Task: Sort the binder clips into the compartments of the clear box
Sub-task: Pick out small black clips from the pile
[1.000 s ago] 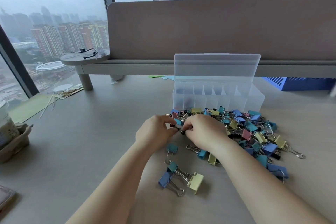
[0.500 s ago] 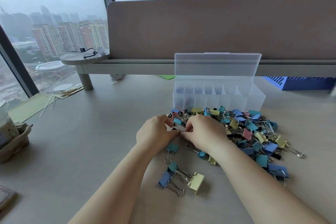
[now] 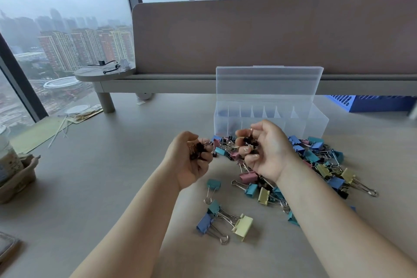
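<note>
A pile of coloured binder clips (image 3: 311,160) in blue, teal, yellow and pink lies on the desk in front of the clear compartment box (image 3: 316,122), whose lid stands open. My left hand (image 3: 190,162) is raised palm-up, curled around small black binder clips (image 3: 198,150). My right hand (image 3: 268,149) is also turned up just before the box, its fingers closed on more small black clips (image 3: 249,142). A few loose clips (image 3: 242,224) lie nearer to me.
A padded divider (image 3: 270,34) and shelf run behind the box, with a person seated beyond. A blue basket (image 3: 372,102) sits at the right. A cardboard tray with a cup (image 3: 13,171) stands at the left edge, and papers (image 3: 38,133) lie near the window.
Both hands were pressed together, palms down, on the pile's near edge. Now they have lifted, separated and turned palm-up, each with small black clips in it.
</note>
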The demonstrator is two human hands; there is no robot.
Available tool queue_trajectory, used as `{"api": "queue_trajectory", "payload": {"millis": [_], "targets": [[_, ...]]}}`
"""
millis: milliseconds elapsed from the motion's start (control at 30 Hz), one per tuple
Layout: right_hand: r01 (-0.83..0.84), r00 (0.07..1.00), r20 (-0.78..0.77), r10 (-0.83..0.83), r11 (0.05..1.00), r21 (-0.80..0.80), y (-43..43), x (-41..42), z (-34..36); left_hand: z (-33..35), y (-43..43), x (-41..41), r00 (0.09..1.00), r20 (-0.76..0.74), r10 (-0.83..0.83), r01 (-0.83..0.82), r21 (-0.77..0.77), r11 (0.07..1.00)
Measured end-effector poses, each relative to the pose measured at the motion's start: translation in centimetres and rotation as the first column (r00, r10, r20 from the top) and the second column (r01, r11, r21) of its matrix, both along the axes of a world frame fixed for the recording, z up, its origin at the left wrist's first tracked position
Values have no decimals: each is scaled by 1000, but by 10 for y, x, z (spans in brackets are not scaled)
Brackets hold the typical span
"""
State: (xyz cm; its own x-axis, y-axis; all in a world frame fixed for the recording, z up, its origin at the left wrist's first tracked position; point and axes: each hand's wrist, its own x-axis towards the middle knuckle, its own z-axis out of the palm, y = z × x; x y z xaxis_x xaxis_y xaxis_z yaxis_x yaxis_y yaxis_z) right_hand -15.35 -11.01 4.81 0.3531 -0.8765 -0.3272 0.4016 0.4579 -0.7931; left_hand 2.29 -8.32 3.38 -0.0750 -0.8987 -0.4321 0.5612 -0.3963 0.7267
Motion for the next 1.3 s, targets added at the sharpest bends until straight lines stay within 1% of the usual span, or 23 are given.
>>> {"api": "queue_trajectory", "payload": {"millis": [133,200,233,267,300,333,367,433,467,500,533,567,600,633,667,800,900,1033,1100,1133,1167,1267,1300], "targets": [[37,995,-94,-46,995,-92,-2,-1,-5,0,3,-3,1000,10,7,-7,-3,1000],[50,957,-267,-116,969,-241,-2,0,-6,-2,2,-4,995,91,34,-34,-5,999],[22,890,-418,-182,933,-359,-1,1,-8,-3,1,-3,987,156,44,-41,-25,999],[-40,780,-565,-268,880,-473,-1,2,-10,-4,0,-3,973,223,52,-42,-52,998],[-120,662,-661,-354,820,-560,-1,3,-12,-5,-1,-4,959,277,61,-40,-79,996],[-191,576,-705,-414,771,-608,-1,3,-15,-6,-1,-4,947,313,69,-39,-103,994],[-239,527,-726,-442,743,-625,-2,3,-17,-6,-1,-4,939,335,79,-40,-121,992],[-307,452,-763,-462,722,-620,-4,2,-20,-5,1,-4,920,379,101,-46,-153,987],[-350,391,-788,-475,716,-605,-4,2,-22,-5,1,-4,889,443,120,-43,-180,983],[-409,295,-811,-505,701,-584,-4,1,-23,-6,0,-5,807,573,145,-24,-214,977],[-474,182,-818,-545,680,-559,-3,0,-25,-8,-1,-5,647,743,174,14,-240,971],[-530,87,-810,-581,661,-531,-1,0,-26,-12,-1,-5,411,888,204,63,-251,966],[-562,34,-802,-596,652,-508,2,1,-26,-16,-1,-7,166,961,221,102,-239,966],[-579,14,-807,-590,653,-487,4,1,-25,-19,1,-9,-8,976,218,121,-215,969],[-586,9,-820,-572,662,-468,5,2,-23,-20,2,-11,-97,973,209,130,-196,972],[-599,-43,-848,-529,693,-402,2,1,-21,-26,0,-10,-224,952,209,205,-163,965],[-574,-100,-835,-542,717,-396,1,-1,-22,-29,1,-9,-272,940,204,277,-126,952],[-548,-143,-816,-560,731,-406,2,-2,-19,-29,0,-8,-235,947,218,274,-150,950],[-542,-139,-810,-570,728,-420,4,-2,-17,-30,0,-9,-215,948,236,263,-177,949],[-539,-109,-810,-576,719,-438,5,-1,-15,-30,0,-9,-205,947,246,249,-192,949],[-538,-49,-817,-575,704,-463,6,0,-14,-30,0,-9,-200,946,253,230,-206,951],[-538,184,-856,-483,679,-499,9,4,-10,-31,-1,-9,-221,945,242,182,-204,962],[-544,214,-866,-451,682,-489,10,5,-10,-31,-2,-9,-230,946,227,175,-190,966]]}}
